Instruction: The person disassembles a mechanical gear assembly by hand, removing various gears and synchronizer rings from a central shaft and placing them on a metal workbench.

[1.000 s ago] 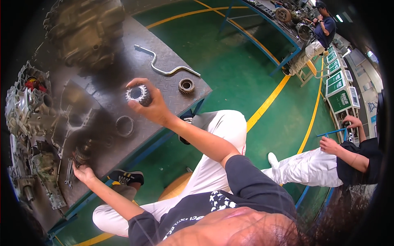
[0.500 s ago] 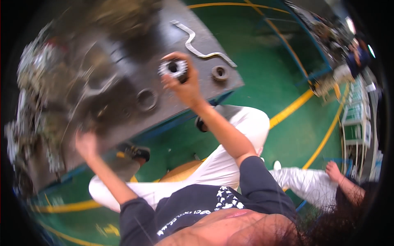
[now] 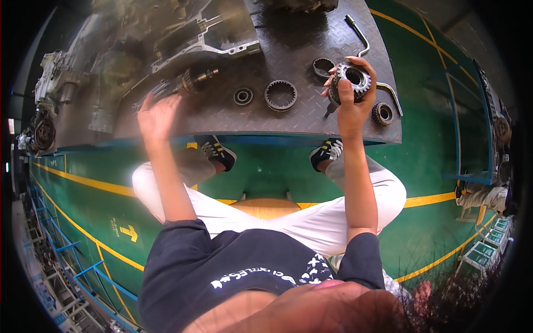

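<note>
Steel checker plate forms the bench (image 3: 222,119) across the top of the frame, over a green floor (image 3: 277,166) with yellow lines. On the bench, upper left, lies a grey housing (image 3: 194,39), with a geared shaft (image 3: 191,82) just below it. At upper centre sit a small bearing (image 3: 243,96), a toothed ring (image 3: 280,95) just right of it, and a second ring (image 3: 323,66) further right. A bent rod (image 3: 366,47) runs down the upper right, and a small gear (image 3: 382,113) lies near the bench's right edge. No boxes or trays show.

The right hand (image 3: 347,102), raised in the upper right over the bench, grips a gear (image 3: 351,80), fingers curled round its rim, arm stretched straight up the frame. The left hand (image 3: 158,114), in the upper left, is blurred, fingers spread wide, holding nothing, just below the shaft; whether it touches the shaft cannot be told.
</note>
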The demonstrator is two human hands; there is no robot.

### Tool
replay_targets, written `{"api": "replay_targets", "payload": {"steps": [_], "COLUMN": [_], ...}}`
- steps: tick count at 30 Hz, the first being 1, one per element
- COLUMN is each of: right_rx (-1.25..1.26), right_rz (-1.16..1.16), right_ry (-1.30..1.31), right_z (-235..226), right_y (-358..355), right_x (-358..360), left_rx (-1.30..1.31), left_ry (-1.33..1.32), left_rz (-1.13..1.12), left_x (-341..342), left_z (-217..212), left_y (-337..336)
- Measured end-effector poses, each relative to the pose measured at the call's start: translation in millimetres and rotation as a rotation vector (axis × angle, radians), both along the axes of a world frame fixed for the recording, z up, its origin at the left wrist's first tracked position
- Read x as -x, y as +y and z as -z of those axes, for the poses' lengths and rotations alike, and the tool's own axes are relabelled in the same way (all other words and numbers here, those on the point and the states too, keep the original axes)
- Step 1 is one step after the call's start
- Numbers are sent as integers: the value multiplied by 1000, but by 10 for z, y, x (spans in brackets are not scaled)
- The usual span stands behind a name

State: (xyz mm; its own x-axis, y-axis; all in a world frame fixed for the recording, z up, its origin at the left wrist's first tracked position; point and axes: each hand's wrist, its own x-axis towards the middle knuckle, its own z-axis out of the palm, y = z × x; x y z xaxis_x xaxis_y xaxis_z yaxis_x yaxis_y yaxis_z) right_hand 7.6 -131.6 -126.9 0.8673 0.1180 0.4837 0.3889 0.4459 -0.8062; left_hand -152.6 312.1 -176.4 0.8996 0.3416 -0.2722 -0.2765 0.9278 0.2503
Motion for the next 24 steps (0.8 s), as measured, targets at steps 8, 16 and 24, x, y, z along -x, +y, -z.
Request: {"api": "replay_targets", "payload": {"steps": [8, 16, 24], "right_rx": [5, 99, 347], "right_rz": [-50, -174, -184], "right_ry": [-50, 134, 141], "right_z": [51, -103, -263], "right_y": [-73, -290, -426], "right_x": [-141, -241, -232], "left_rx": [-188, -460, -1192], "left_ry": [-64, 232, -101], "left_rz": [-165, -476, 29], "left_x": [-1, -41, -189], "left_z": [50, 83, -224], "left_y": [-364, -886, -2624]}}
